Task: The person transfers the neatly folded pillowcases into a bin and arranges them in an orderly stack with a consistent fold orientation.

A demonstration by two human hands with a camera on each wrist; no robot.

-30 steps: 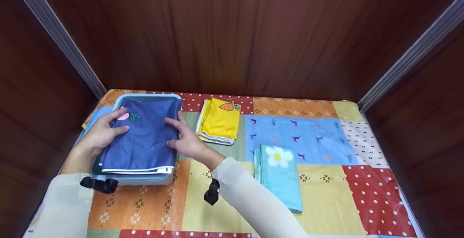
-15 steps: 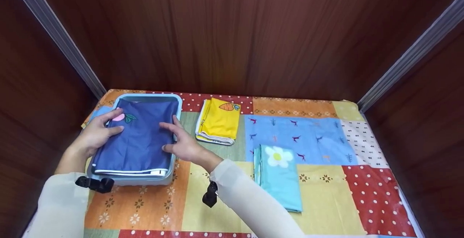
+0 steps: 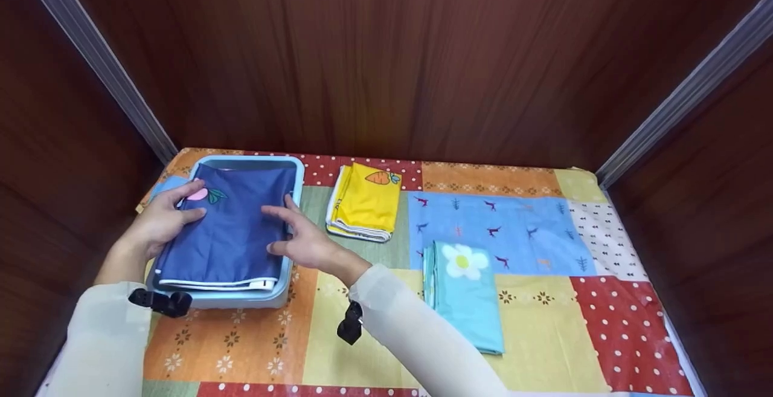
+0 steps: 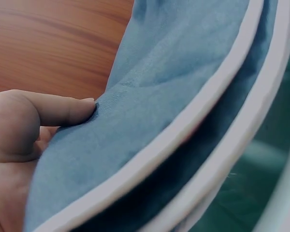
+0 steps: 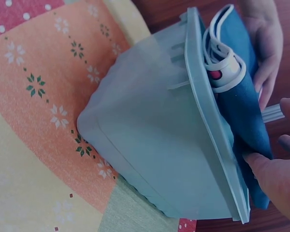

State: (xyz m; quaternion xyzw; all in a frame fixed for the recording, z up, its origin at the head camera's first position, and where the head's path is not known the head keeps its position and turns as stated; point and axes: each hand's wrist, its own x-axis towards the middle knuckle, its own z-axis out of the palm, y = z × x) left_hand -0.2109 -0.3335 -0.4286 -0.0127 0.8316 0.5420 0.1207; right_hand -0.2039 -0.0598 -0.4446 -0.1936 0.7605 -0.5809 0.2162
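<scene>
Head view, hands (image 3: 162,219) (image 3: 309,241) on navy cloth (image 3: 235,234), far bin rim (image 3: 250,158) bare

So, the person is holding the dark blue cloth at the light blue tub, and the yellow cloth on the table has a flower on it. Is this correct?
Not quite: the picture on the yellow cloth is a carrot, as the head view shows. The rest is right: the dark blue cloth is held at the light blue tub.
</scene>
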